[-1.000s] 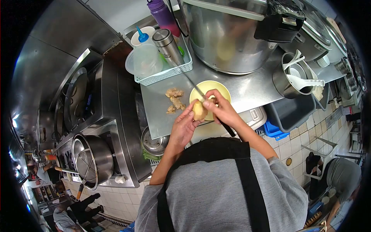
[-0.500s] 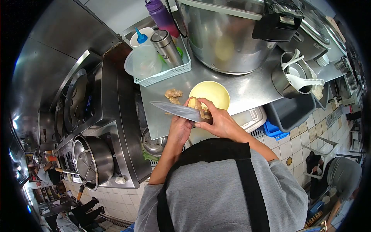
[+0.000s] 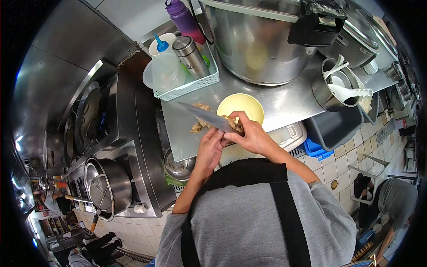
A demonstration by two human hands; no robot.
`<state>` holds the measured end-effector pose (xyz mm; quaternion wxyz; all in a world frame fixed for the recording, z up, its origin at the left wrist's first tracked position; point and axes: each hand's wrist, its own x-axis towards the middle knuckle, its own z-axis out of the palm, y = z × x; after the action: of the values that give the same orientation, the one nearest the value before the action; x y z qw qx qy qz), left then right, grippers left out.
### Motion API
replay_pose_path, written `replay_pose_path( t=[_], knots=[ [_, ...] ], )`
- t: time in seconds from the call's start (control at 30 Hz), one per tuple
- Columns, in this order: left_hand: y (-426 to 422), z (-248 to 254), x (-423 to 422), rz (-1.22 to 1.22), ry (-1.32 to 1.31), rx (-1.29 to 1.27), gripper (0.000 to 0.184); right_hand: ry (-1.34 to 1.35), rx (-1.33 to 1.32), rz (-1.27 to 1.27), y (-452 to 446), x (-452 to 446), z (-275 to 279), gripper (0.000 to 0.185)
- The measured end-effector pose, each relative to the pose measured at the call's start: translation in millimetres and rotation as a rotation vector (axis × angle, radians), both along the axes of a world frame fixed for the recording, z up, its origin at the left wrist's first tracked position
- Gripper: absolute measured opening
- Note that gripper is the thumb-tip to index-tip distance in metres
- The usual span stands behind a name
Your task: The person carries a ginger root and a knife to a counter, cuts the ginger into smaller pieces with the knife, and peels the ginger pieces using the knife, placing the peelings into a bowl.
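A large knife (image 3: pixel 205 116) with a broad blade is in my right hand (image 3: pixel 252 135). Its tip points up and left, and my right thumb presses near the blade's base. Below the blade, my left hand (image 3: pixel 211 149) is closed on a piece of ginger (image 3: pixel 230 120), partly hidden by the knife and my right fingers. Brown ginger pieces (image 3: pixel 196 127) lie on the steel counter (image 3: pixel 178 142) behind and left of the blade. Just past my hands sits a yellow bowl (image 3: pixel 242 104).
A large steel pot (image 3: pixel 262 49) stands behind the bowl. To its left, a pale blue basket (image 3: pixel 189 88) holds bottles and a flask. At right are a steel container (image 3: pixel 327 91) with white ladles and a grey bin (image 3: pixel 336 127). A stove with a pot (image 3: pixel 115 189) is at left.
The knife blade has tilted and swung upward, with some blur at its tip. My left hand has shifted slightly, and the ginger's pale peeled face is now mostly hidden.
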<state>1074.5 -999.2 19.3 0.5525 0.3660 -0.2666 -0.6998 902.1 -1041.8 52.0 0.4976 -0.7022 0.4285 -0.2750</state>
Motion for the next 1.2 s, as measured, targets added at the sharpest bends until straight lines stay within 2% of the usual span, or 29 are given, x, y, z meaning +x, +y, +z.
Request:
replay_pose_path(
  t=[0.07,0.17,0.3,0.33,0.43,0.47,0.57,0.87,1.07,1.2],
  knots=[
    [0.4,-0.6,-1.1,-0.061,-0.034,-0.005,0.041,-0.077,0.121,0.002,-7.7,-3.4,-0.9,0.050],
    [-1.8,8.8,-4.9,-0.019,-0.072,0.005,0.044,-0.256,0.429,0.061,-18.1,-8.0,-3.3,0.042],
    [-8.0,16.8,-0.4,0.030,0.183,0.054,0.046,-0.159,0.304,0.025,-11.5,-9.3,-1.0,0.058],
    [-9.8,12.6,2.9,0.033,0.205,0.064,0.046,-0.020,0.247,0.056,-10.1,-10.2,3.3,0.075],
    [-10.8,9.7,2.0,0.042,0.161,0.054,0.047,0.007,-0.212,0.025,0.8,1.3,-1.2,0.084],
    [-10.9,9.9,0.5,0.045,0.127,0.043,0.047,0.075,0.017,0.059,2.8,-2.5,4.0,0.090],
    [-10.0,13.4,-2.8,0.073,0.056,0.054,0.046,0.116,0.047,0.081,1.8,-3.0,7.9,0.092],
    [-3.6,8.4,-9.5,0.094,-0.038,0.001,0.045,0.061,0.017,-0.029,0.2,3.7,3.0,0.079],
    [-7.2,19.3,-4.3,0.092,0.014,0.011,0.044,-0.026,-0.062,-0.001,-0.5,3.0,0.6,0.070],
    [-3.8,19.2,-6.0,0.086,-0.033,-0.002,0.044,-0.068,0.037,0.003,-4.7,2.7,0.2,0.069]
  ],
)
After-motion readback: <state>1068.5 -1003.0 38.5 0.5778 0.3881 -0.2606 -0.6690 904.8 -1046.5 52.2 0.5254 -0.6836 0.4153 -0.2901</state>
